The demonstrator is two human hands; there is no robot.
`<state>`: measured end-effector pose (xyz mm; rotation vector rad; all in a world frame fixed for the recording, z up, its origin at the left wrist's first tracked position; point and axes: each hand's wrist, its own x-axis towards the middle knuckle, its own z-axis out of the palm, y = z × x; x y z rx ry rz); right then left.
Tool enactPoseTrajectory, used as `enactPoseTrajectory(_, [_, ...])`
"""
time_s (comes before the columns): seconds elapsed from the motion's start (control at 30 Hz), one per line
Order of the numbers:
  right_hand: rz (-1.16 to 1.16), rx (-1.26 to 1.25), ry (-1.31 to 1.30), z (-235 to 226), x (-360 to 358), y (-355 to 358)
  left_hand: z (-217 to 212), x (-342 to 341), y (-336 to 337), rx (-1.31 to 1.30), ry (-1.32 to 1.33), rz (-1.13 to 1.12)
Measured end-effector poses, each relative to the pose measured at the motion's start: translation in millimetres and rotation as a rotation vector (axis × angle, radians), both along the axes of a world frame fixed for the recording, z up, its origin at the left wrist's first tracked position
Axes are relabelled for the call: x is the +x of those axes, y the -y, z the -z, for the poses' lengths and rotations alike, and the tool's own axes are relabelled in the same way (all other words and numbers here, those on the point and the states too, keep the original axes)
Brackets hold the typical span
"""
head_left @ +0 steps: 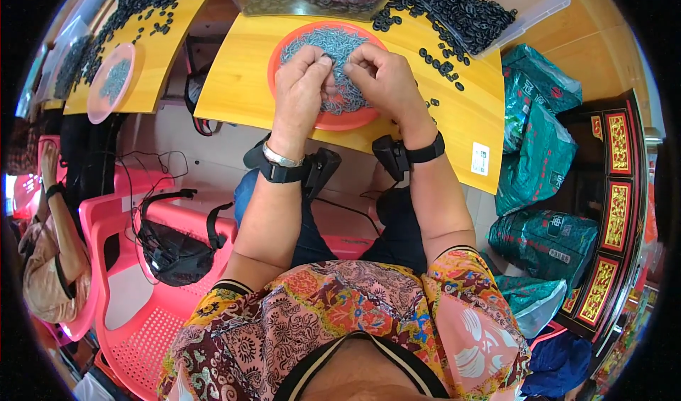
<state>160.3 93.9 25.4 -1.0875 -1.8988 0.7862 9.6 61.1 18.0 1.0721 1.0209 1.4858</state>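
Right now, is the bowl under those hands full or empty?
Not empty: small grey pieces spread across the red bowl, hiding most of its floor. I cannot tell their depth.

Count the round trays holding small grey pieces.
2: a red tray on the yellow table in front, and a pink tray at the edge of the left yellow table. Others may be hidden.

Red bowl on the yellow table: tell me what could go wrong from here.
The red bowl sits near the front edge of the yellow table; a bump might tip it. Its grey metal pieces could scatter if the left hand snags them. Loose black parts lie near the right hand, which might sweep them off.
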Motion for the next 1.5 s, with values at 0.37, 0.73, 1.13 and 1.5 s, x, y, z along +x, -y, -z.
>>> enactPoseTrajectory(0.37, [-0.012, 0.126, 0.238, -6, 0, 6, 4, 0, -4, 0.289, -0.467, -0.057])
enactPoseTrajectory(0.73, [-0.071, 0.046, 0.089, -7, 0, 8, 1, 1, -2, 0.23, -0.359, -0.063])
enactPoseTrajectory(1.13, [-0.017, -0.048, 0.121, -9, 2, 8, 1, 1, -2, 0.136, -0.059, -0.012])
enactPoseTrajectory(1.5, [-0.167, -0.157, 0.045, -15, 3, 10, -2, -6, -1, 0.007, 0.277, 0.118])
